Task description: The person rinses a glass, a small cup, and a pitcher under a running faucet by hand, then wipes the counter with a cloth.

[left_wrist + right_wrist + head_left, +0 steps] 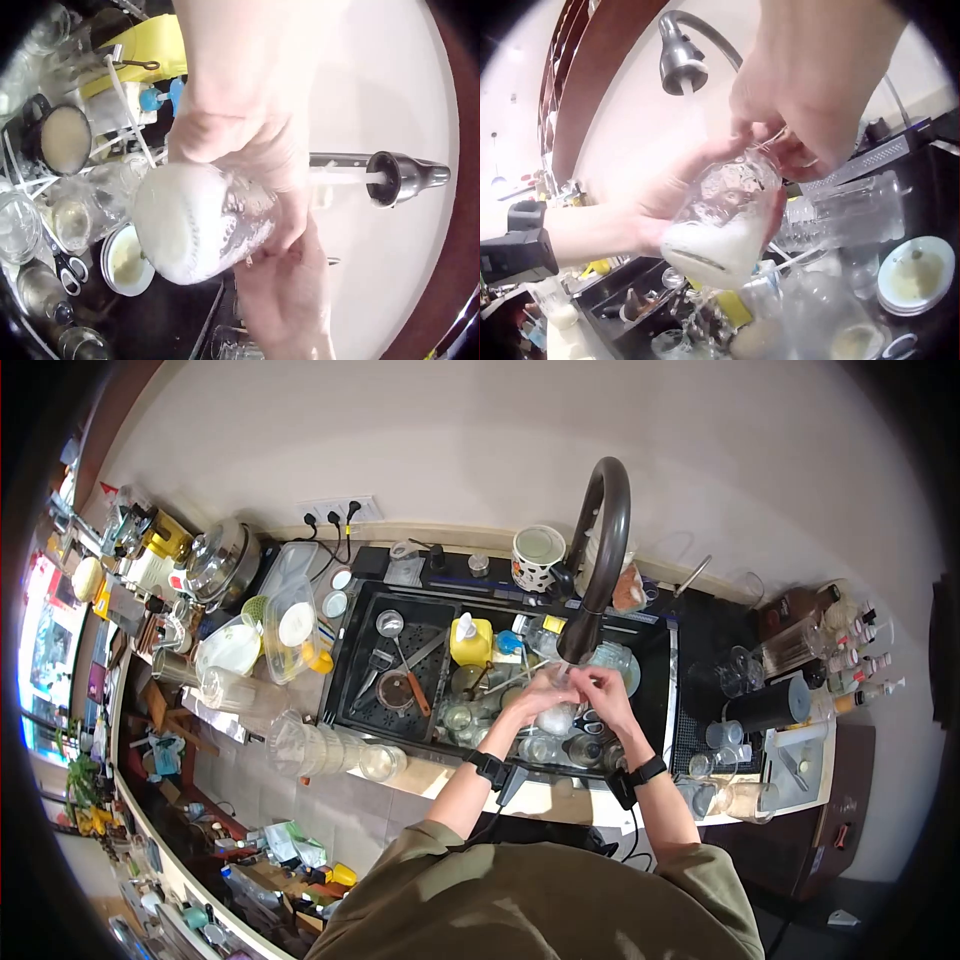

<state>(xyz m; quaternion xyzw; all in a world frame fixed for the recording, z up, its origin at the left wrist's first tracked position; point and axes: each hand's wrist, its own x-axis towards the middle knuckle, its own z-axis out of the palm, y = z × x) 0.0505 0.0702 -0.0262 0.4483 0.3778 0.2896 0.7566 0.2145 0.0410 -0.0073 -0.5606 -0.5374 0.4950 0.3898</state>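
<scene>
Under the running faucet point(600, 560), my left hand point(540, 697) grips a clear glass vessel point(180, 225) with white foam or cloudy liquid at its base. In the right wrist view the vessel point(724, 225) tilts, its base toward the camera, with the left hand point(682, 184) curled round its side. My right hand point(605, 700) is at the vessel's mouth, fingers bent and pinching its rim or something thin there; which one, I cannot tell. Water point(688, 88) streams from the spout point(682, 71) behind the hands.
The sink below holds many glasses, scissors point(71, 274), stacked small bowls point(129, 262) and a yellow container point(470, 643). A ladle point(390, 624) and strainer point(396, 690) lie in the left basin. Glass jars point(382, 762) line the front edge; bottles point(850, 675) stand at right.
</scene>
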